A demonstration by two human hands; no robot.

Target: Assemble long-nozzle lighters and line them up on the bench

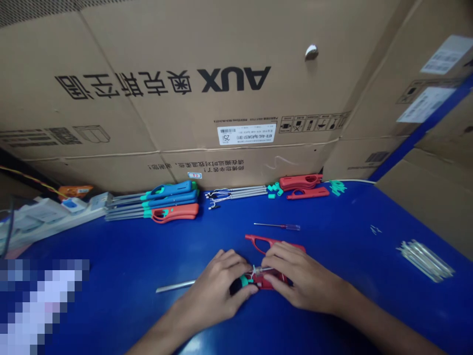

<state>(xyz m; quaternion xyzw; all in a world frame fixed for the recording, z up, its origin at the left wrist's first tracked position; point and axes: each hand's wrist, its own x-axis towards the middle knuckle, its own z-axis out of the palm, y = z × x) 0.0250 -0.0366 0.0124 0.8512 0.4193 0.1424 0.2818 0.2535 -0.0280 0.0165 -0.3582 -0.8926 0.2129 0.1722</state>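
My left hand [220,282] is closed around the front of a gas lighter being put together. Its metal tube [175,286] sticks out to the left, and a green collar [244,281] shows by my thumb. Fingers of my right hand [301,276] pinch a clear plastic gas tank [263,270] over a red handle shell [266,283], meeting my left fingertips. Thin white wire runs near the collar. Just behind my right fingers lies another red handle half [258,240], partly covered. My palms hide the rest of the lighter.
Behind lie a screwdriver [278,226], stacked finished lighters [173,199], metal tubes with wires [244,192], green pieces [337,187] and red shells [301,182]. Clear tanks [426,259] are piled at right. A power strip [55,217] stands left; cardboard [185,44] walls the back.
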